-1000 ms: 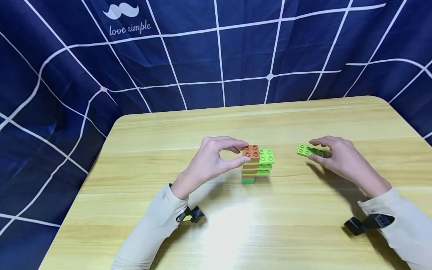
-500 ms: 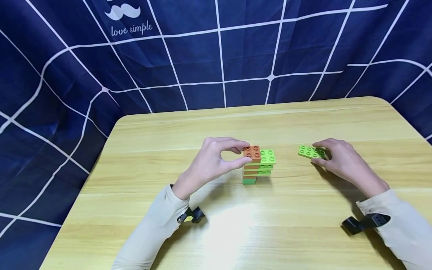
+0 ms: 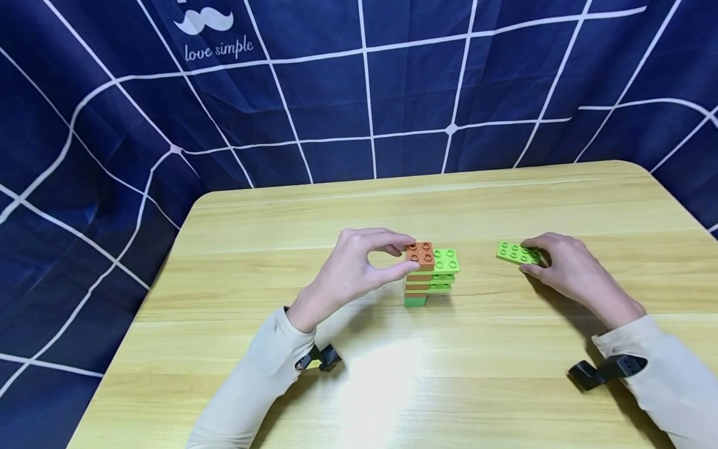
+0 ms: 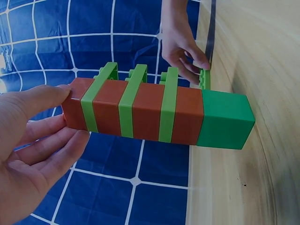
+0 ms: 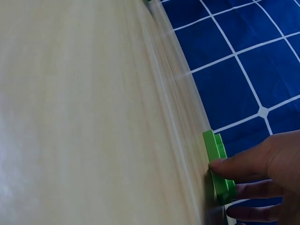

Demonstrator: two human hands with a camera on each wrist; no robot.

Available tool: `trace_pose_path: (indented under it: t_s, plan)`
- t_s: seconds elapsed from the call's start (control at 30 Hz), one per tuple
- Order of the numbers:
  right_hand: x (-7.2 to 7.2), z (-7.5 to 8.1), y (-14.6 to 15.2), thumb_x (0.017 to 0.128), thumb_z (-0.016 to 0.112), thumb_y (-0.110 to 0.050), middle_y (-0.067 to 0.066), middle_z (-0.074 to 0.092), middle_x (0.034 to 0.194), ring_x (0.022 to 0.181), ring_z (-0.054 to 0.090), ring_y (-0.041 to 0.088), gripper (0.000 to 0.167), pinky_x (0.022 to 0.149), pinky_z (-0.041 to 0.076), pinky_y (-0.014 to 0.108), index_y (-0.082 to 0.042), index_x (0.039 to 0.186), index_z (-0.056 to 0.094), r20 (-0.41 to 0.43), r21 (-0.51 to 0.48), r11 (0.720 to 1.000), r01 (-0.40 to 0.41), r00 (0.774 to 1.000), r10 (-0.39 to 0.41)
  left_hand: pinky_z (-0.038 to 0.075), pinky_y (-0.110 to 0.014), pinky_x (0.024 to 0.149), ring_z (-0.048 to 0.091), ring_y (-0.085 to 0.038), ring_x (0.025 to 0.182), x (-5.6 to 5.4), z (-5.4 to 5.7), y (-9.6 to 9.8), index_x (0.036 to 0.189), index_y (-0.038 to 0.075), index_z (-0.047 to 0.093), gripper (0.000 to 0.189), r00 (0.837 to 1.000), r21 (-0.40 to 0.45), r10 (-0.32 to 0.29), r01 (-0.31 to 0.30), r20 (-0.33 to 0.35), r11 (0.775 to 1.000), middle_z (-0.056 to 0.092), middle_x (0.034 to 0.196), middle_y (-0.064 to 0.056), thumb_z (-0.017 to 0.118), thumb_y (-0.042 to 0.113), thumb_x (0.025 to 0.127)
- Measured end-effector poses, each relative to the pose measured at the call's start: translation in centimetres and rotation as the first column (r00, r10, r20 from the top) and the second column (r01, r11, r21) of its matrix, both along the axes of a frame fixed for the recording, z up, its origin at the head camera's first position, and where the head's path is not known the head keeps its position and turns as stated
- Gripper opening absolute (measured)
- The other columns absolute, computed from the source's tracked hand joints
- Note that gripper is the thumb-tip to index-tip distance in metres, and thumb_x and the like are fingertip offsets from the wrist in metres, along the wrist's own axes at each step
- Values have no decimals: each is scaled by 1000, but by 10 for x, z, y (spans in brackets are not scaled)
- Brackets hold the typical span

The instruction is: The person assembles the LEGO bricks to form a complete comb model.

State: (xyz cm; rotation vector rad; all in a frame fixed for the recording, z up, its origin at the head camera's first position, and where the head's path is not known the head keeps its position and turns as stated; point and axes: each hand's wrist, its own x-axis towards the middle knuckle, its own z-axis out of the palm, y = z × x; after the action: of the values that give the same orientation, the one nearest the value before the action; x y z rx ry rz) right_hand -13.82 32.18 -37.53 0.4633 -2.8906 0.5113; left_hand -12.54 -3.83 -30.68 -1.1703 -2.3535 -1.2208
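A tower of toy building bricks (image 4: 152, 112) stands on the table, with a dark green brick (image 4: 227, 119) at its base and orange bricks alternating with thin lime-green plates above. The plates jut out to the right in the head view. My left hand (image 3: 359, 265) pinches the top orange brick (image 3: 419, 255) between thumb and fingers. Farther right, my right hand (image 3: 563, 265) pinches the near end of a loose lime-green plate brick (image 3: 510, 251), which has two rows of studs. In the right wrist view the thumb (image 5: 234, 166) lies against that plate, close to the tabletop.
The light wooden table (image 3: 269, 243) has rounded far corners. Behind it hangs a dark blue curtain (image 3: 320, 106) with white grid lines. A black wrist camera (image 3: 322, 358) sits at the left cuff, another wrist camera (image 3: 589, 376) at the right.
My right hand has closed its thumb and fingers onto the end of the loose lime-green plate. The left hand stays at the tower's top.
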Motion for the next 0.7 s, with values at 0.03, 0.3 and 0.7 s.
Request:
trace_pose_path:
  t_s: [0.03, 0.3, 0.7]
  plan:
    - [0, 0, 0, 77, 77, -8, 28, 64, 98, 87, 60, 42, 39, 73, 47, 56, 11, 109, 64, -7, 0, 1000, -3, 1000, 3, 51, -15, 80, 68, -12, 82, 0, 0, 0, 104, 3, 73, 27, 1000, 2, -1, 1, 4, 1000, 73, 96, -5, 78, 18, 82]
    - [1, -3, 0, 76, 77, -6, 21, 65, 91, 74, 56, 30, 36, 63, 44, 44, 10, 106, 65, -46, 15, 1000, -12, 999, 12, 51, -15, 80, 68, -12, 81, 0, -2, 0, 104, 3, 73, 27, 1000, 6, -3, 3, 2, 1000, 73, 95, -5, 78, 18, 82]
    - [2, 0, -6, 76, 78, -4, 21, 65, 94, 72, 54, 26, 37, 61, 43, 39, 8, 109, 65, -91, -19, 999, -26, 996, 25, 52, -15, 80, 69, -14, 82, 0, -3, -1, 104, 3, 73, 27, 1000, 14, -7, 7, -1, 1000, 73, 97, -5, 78, 18, 82]
